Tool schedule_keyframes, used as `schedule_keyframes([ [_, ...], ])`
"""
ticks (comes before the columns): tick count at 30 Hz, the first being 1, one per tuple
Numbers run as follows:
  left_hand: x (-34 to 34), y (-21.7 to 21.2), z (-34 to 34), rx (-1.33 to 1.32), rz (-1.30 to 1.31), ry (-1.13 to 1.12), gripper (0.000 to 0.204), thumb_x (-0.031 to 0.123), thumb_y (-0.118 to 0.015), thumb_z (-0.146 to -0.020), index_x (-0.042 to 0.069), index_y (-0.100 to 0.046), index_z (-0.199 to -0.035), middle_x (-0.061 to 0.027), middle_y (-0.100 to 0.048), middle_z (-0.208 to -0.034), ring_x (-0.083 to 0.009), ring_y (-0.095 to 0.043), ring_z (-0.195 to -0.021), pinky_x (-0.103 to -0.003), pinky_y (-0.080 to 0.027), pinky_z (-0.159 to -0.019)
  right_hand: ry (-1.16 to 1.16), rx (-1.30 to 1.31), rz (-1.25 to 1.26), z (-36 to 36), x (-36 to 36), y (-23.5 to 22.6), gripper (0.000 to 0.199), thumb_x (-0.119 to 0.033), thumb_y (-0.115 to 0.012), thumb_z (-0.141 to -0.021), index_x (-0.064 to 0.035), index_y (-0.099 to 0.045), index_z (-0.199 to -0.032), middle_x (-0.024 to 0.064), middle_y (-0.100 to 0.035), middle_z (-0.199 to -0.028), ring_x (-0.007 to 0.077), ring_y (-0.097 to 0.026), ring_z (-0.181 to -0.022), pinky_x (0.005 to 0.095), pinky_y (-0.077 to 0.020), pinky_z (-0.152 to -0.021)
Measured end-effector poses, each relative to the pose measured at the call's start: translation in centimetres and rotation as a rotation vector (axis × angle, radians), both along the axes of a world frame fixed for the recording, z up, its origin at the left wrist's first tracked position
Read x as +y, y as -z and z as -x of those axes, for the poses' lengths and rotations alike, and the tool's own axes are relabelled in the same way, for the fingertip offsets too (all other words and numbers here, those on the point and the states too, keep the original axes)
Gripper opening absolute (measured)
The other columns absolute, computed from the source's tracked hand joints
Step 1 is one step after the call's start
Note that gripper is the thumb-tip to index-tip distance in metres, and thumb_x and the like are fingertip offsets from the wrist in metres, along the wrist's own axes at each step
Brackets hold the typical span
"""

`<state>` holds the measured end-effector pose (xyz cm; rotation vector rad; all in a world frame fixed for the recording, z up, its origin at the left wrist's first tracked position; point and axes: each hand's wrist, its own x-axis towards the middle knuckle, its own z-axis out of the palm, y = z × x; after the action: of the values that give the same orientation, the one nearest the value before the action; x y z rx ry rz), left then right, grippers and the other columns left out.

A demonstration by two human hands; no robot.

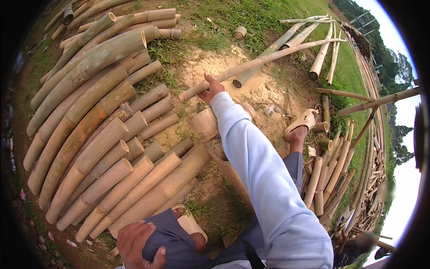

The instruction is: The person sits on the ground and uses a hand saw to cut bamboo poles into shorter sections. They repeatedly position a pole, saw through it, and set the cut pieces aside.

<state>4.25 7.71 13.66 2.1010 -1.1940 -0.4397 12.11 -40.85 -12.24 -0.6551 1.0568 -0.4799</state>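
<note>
Stretched out in a light-blue sleeve, my right hand [213, 89] grips a long, thin bamboo pole [273, 57] close to its near end. The pole slants away to the far right, above sawdust-covered ground. It crosses over a thicker greenish bamboo pole [251, 71]. Under my forearm is a short, thick bamboo piece [203, 126], partly hidden by the sleeve. My left hand [138, 244] lies on my knee at the lower left, fingers loosely spread, with nothing in it. Beside it rest the ends of cut bamboo lengths [121, 172].
Stacked bamboo poles [96, 67] fill the left side. Shorter bamboo pieces [333, 166] lie at the right, by a bamboo-pole frame [380, 101]. My sandalled foot [301, 123] stands on the sawdust [264, 92]. A blurred person [358, 246] is at the lower right.
</note>
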Motion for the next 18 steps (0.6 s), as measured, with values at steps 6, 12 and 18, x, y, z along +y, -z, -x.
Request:
schedule_keyframes([
  [6, 0.6, 1.0, 1.6, -0.027, 0.008, 0.007, 0.045, 0.027, -0.070, -0.077, -0.002, -0.067, -0.111, -0.0195, -0.070, -0.108, -0.0394, -0.064, -0.104, -0.047, -0.048, -0.096, 0.054, 0.302, 0.376, 4.9, 2.8, -6.3, 0.053, -0.014, -0.079, -0.080, 0.0017, -0.051, -0.122, 0.0156, -0.067, -0.099, 0.0287, -0.069, -0.072, 0.0405, -0.0637, -0.065],
  [12, -1.5, -0.6, 0.5, 0.177, -0.009, 0.111, 0.047, 0.020, -0.073, -0.081, -0.005, -0.064, -0.119, -0.0227, -0.068, -0.114, -0.0390, -0.065, -0.108, -0.045, -0.048, -0.099, 0.357, 0.149, 0.481, 12.3, 4.9, -13.3, 0.057, -0.014, -0.077, -0.072, 0.0046, -0.053, -0.120, 0.0230, -0.068, -0.105, 0.0320, -0.069, -0.088, 0.0421, -0.0558, -0.080],
  [18, -10.9, 0.8, -1.1, 0.279, 0.108, 0.133, 0.057, 0.037, -0.070, -0.094, -0.006, -0.059, -0.130, -0.0251, -0.067, -0.120, -0.0377, -0.064, -0.116, -0.042, -0.049, -0.101, 0.260, 0.567, 0.520, 17.3, 9.2, -13.6, 0.066, -0.024, -0.074, -0.077, 0.0055, -0.047, -0.129, 0.0304, -0.064, -0.120, 0.0418, -0.066, -0.110, 0.0434, -0.0501, -0.100],
])
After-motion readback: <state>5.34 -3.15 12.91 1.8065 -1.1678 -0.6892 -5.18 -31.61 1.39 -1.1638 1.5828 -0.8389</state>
